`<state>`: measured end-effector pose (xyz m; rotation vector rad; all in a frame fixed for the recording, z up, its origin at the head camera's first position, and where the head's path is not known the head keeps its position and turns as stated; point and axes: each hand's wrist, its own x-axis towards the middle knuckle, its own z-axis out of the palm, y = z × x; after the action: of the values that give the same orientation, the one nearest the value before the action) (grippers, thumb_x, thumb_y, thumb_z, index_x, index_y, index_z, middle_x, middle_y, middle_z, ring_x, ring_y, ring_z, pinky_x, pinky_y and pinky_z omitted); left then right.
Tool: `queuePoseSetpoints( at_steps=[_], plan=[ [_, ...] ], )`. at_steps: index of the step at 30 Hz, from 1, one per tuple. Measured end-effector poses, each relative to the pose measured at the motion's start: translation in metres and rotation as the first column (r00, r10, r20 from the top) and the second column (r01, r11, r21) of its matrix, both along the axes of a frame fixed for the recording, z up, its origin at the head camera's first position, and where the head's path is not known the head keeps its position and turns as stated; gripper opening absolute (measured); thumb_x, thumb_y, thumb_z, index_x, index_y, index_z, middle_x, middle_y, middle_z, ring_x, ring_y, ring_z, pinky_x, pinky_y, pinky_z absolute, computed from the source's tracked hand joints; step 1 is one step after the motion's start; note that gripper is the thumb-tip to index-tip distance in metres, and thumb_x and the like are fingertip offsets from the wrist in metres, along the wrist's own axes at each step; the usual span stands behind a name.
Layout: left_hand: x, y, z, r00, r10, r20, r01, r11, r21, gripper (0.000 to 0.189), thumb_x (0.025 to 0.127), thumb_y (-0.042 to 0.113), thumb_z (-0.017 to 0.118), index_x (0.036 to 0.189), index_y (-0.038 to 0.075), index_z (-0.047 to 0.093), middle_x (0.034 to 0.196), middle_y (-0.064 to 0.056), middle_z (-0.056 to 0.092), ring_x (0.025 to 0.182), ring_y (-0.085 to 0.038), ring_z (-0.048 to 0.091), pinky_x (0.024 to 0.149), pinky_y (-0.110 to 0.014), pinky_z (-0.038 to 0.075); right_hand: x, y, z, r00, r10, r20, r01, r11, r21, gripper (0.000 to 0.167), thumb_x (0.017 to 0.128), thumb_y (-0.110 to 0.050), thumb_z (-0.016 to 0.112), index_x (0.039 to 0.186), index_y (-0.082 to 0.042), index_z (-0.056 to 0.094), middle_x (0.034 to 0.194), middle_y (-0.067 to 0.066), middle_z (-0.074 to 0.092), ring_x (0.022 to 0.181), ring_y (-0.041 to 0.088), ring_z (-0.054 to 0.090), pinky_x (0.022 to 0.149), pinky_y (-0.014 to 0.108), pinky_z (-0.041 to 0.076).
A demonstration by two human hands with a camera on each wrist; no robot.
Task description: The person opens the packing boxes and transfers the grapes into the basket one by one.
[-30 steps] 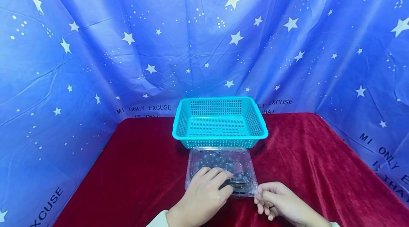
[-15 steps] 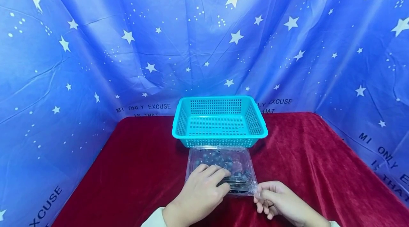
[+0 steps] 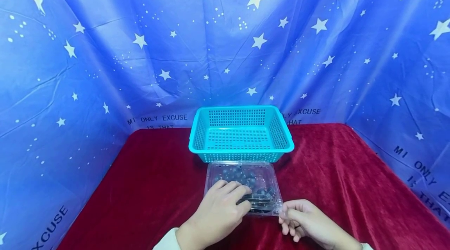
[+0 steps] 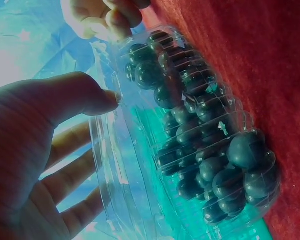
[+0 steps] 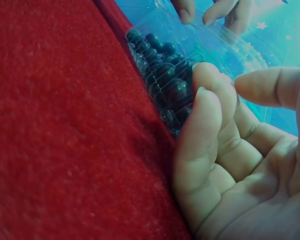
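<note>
A clear plastic clamshell box (image 3: 261,177) lies on the red cloth, its lid down. Several dark, round, grape-like fruits (image 4: 190,130) show through its walls. My left hand (image 3: 219,211) lies over the front left of the lid; its thumb (image 4: 97,97) sits at the lid's edge and the other fingers bend over the top, their tips partly hidden. At the front right corner, my right hand (image 3: 306,218) pinches the box's rim between thumb and forefinger (image 5: 220,87), the remaining fingers curled below.
Directly behind the box stands a turquoise perforated basket (image 3: 242,151) with nothing in it. Red velvet cloth (image 3: 151,187) covers the table. A blue star-patterned curtain (image 3: 211,47) closes off the back and both sides.
My left hand has shifted very slightly left on the lid. The right hand keeps its hold at the corner, and the box and basket stay where they were.
</note>
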<state>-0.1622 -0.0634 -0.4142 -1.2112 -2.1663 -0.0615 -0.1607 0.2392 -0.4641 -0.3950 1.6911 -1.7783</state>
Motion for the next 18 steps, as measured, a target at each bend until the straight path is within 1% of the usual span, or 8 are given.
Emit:
queuePoseSetpoints(
  at_steps=[5, 7, 12, 18],
  plan=[
    [-0.0003, -0.0003, 0.0005, 1.000, -0.005, 0.023, 0.006, 1.000, -0.003, 0.011, 0.084, 0.028, 0.083, 0.094, 0.028, 0.078, 0.116, 0.007, 0.071, 0.108, -0.011, 0.065, 0.081, -0.027, 0.050, -0.0008, 0.0006, -0.0011, 1.000, 0.017, -0.002, -0.018, 1.000, -0.006, 0.020, 0.105, -0.008, 0.047, 0.100, 0.001, 0.064, 0.084, 0.003, 0.069, 0.065, 0.007, 0.062, 0.060, 0.023, 0.056],
    [-0.0004, -0.0001, 0.0010, 1.000, -0.003, 0.027, 0.003, 1.000, -0.004, 0.012, 0.084, 0.028, 0.083, 0.094, 0.028, 0.078, 0.116, 0.007, 0.071, 0.108, -0.011, 0.065, 0.081, -0.027, 0.051, -0.0007, 0.0004, -0.0009, 1.000, 0.013, -0.005, -0.013, 1.000, -0.002, 0.020, 0.105, -0.009, 0.047, 0.099, 0.003, 0.063, 0.084, 0.004, 0.069, 0.065, 0.007, 0.063, 0.059, 0.023, 0.057],
    [-0.0014, -0.0002, 0.0033, 1.000, 0.015, 0.009, -0.015, 1.000, -0.018, 0.011, 0.086, 0.026, 0.081, 0.096, 0.028, 0.076, 0.116, 0.007, 0.071, 0.108, -0.011, 0.065, 0.080, -0.027, 0.050, -0.0020, -0.0006, 0.0001, 1.000, -0.002, -0.008, 0.002, 1.000, 0.005, 0.021, 0.104, -0.010, 0.049, 0.100, 0.006, 0.063, 0.083, 0.004, 0.069, 0.066, 0.007, 0.063, 0.059, 0.023, 0.057],
    [-0.0019, -0.0023, 0.0056, 1.000, 0.020, -0.002, -0.020, 1.000, -0.024, 0.013, 0.087, 0.022, 0.079, 0.098, 0.026, 0.074, 0.115, 0.007, 0.070, 0.107, -0.011, 0.066, 0.079, -0.028, 0.049, -0.0018, -0.0008, -0.0003, 1.000, 0.006, -0.014, -0.007, 1.000, 0.000, 0.021, 0.104, -0.009, 0.048, 0.099, 0.007, 0.061, 0.083, 0.003, 0.069, 0.067, 0.006, 0.063, 0.060, 0.023, 0.057]
  ],
)
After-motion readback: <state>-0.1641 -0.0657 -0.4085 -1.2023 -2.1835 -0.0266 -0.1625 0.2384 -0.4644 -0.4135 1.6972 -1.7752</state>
